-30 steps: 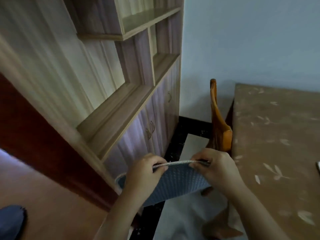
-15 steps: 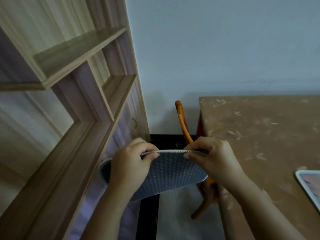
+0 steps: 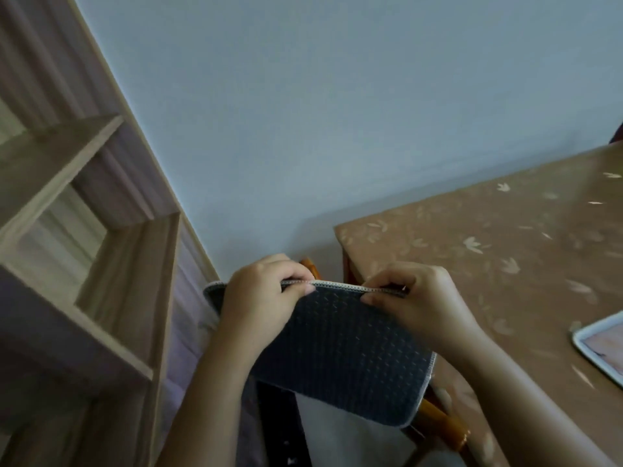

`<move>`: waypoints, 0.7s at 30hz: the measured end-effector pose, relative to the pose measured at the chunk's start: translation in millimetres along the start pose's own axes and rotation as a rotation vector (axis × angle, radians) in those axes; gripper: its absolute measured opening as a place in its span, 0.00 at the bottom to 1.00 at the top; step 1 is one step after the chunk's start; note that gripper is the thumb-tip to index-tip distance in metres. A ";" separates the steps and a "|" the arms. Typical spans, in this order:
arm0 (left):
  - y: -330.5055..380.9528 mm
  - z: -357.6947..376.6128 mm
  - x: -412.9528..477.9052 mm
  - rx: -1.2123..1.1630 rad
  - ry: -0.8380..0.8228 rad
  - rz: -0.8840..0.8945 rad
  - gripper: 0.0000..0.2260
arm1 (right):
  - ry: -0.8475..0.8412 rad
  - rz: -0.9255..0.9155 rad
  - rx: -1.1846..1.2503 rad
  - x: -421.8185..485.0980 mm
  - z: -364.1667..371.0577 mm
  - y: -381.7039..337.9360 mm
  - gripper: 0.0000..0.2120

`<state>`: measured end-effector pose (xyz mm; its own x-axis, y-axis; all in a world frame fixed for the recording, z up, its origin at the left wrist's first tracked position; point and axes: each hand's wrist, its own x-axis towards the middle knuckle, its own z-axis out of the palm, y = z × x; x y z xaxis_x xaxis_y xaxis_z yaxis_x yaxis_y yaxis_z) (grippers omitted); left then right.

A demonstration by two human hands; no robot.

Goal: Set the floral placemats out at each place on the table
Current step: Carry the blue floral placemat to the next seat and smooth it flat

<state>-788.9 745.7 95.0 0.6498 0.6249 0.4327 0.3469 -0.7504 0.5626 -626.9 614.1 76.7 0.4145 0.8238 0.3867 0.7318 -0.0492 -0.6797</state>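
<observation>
With more of the table (image 3: 488, 237) in view than half a second ago, the left hand (image 3: 259, 298) and right hand (image 3: 418, 301) pinch the top edge of a dark-backed placemat (image 3: 340, 348), which hangs over the chair (image 3: 438, 419) just off the table's corner.

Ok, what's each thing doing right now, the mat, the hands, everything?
Held placemat: off the table, dark dotted back showing, hanging from its top edge.
Left hand: pinches that top edge.
Right hand: pinches the same edge.
Second placemat: flat on the table, partly out of view.
Chair: beside the table, mostly hidden behind the mat.
</observation>
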 end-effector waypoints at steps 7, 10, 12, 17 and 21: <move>-8.1 62.8 76.1 -0.114 -0.135 0.160 0.06 | 0.205 0.257 0.014 17.4 -9.6 49.0 0.11; -10.4 90.0 111.7 -0.107 -0.200 0.226 0.05 | 0.257 0.344 -0.014 32.3 -15.3 71.4 0.08; -11.5 108.0 136.6 -0.104 -0.243 0.257 0.04 | 0.283 0.377 -0.046 46.0 -20.7 87.2 0.07; -3.8 157.1 198.4 -0.128 -0.392 0.337 0.03 | 0.332 0.440 -0.092 74.6 -40.8 127.8 0.14; 13.4 195.3 236.9 -0.177 -0.511 0.398 0.04 | 0.380 0.518 -0.088 83.3 -63.2 155.3 0.14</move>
<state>-498.3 841.6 67.4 0.9589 0.0944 0.2674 -0.0734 -0.8283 0.5554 -444.5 639.5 42.7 0.8766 0.4244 0.2270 0.4205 -0.4459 -0.7901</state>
